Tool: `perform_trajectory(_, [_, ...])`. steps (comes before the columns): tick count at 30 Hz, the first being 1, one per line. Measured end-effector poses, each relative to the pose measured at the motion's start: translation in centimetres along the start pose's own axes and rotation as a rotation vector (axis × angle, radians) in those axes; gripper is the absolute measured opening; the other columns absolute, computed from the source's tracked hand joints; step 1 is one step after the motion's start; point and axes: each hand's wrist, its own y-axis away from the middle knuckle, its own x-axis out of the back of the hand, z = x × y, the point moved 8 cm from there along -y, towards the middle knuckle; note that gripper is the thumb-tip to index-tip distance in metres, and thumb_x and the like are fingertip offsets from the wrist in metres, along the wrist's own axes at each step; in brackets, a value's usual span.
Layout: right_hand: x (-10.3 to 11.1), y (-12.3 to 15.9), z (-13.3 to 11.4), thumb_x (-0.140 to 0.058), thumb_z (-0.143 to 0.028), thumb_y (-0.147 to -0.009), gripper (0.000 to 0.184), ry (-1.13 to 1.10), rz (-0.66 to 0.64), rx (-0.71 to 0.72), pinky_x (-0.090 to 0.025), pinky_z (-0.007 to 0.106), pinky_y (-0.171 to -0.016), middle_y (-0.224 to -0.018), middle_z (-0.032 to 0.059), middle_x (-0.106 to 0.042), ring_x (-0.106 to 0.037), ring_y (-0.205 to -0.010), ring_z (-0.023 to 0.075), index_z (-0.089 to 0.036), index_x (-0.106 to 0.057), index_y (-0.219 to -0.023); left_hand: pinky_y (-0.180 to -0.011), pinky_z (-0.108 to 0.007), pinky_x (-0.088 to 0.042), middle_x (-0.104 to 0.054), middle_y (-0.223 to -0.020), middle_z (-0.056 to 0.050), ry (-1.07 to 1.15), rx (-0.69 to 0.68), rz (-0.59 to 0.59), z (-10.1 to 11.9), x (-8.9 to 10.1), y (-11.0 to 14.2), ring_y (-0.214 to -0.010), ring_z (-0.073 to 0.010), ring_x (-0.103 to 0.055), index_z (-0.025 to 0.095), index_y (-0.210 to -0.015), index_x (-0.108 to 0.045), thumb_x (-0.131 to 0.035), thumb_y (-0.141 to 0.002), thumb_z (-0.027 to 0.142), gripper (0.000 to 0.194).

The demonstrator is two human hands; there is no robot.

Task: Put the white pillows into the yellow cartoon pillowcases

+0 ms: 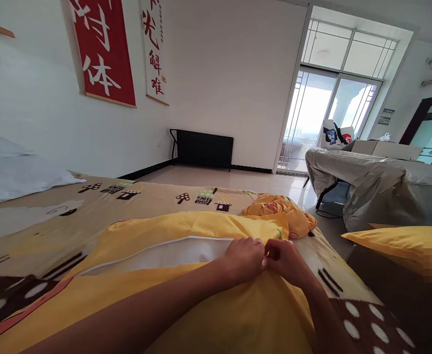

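A yellow pillowcase lies across the bed in front of me, and a white pillow shows through its long open slit. My left hand is closed on the slit's edge near its right end. Close against it, my right hand pinches the same edge with thumb and curled fingers. Whether a zipper pull is between the fingertips is hidden. Just beyond my hands sits a crumpled bundle of yellow-orange cloth.
Under everything is a patterned beige and brown blanket. White pillows rest at the left. A second yellow pillow juts in at the right, partly blurred out. Behind it stands a plastic-covered table; a black panel leans by the far wall.
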Motion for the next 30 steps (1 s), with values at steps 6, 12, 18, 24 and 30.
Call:
perform_trajectory(6, [0.0, -0.3, 0.5, -0.052, -0.015, -0.063, 0.011, 0.054, 0.025, 0.002, -0.026, 0.020, -0.051, -0.052, -0.0053, -0.047, -0.038, -0.052, 0.0080, -0.016, -0.062, -0.067, -0.078, -0.034, -0.049, -0.067, -0.093, -0.014, -0.034, -0.037, -0.002, 0.3, -0.4, 0.1, -0.093, -0.0267, -0.065, 0.015, -0.096, -0.062, -0.045, -0.082, 0.020, 0.023])
perform_trajectory(12, [0.0, -0.3, 0.6, -0.052, -0.014, -0.062, 0.010, 0.048, 0.022, -0.024, -0.027, 0.020, -0.049, -0.051, -0.0056, -0.047, -0.039, -0.051, 0.0076, -0.016, -0.061, -0.066, -0.077, -0.034, -0.050, -0.068, -0.094, -0.014, -0.039, -0.041, 0.001, 0.2, -0.1, 0.6, -0.090, -0.0263, -0.066, 0.014, -0.095, -0.062, -0.046, -0.080, 0.018, 0.022])
perform_trajectory(18, [-0.3, -0.3, 1.1, -0.054, -0.015, -0.061, 0.001, -0.083, -0.023, -0.033, -0.024, 0.019, -0.045, -0.048, -0.0074, -0.042, -0.035, -0.049, 0.0063, -0.016, -0.053, -0.061, -0.077, -0.036, -0.050, -0.068, -0.092, -0.016, -0.029, -0.004, 0.012, 0.4, 0.2, 0.7, -0.090, -0.0279, -0.066, 0.013, -0.094, -0.063, -0.045, -0.080, 0.021, 0.024])
perform_trajectory(24, [-0.5, -0.2, 1.9, -0.054, -0.018, -0.063, 0.004, -0.173, -0.073, -0.074, -0.025, 0.019, -0.042, -0.045, -0.0072, -0.045, -0.038, -0.042, 0.0059, -0.016, -0.052, -0.060, -0.077, -0.035, -0.050, -0.068, -0.092, -0.016, -0.028, 0.036, 0.022, 0.1, 0.7, 0.5, -0.090, -0.0269, -0.065, 0.014, -0.092, -0.064, -0.044, -0.081, 0.028, 0.027])
perform_trajectory(30, [-0.4, -0.2, 1.7, -0.054, -0.018, -0.063, 0.006, -0.216, -0.091, -0.092, -0.026, 0.018, -0.040, -0.042, -0.0075, -0.045, -0.040, -0.039, 0.0060, -0.017, -0.051, -0.059, -0.073, -0.035, -0.048, -0.068, -0.092, -0.016, -0.020, 0.032, 0.021, -0.3, 1.5, 1.0, -0.090, -0.0288, -0.065, 0.014, -0.091, -0.065, -0.043, -0.079, 0.031, 0.031])
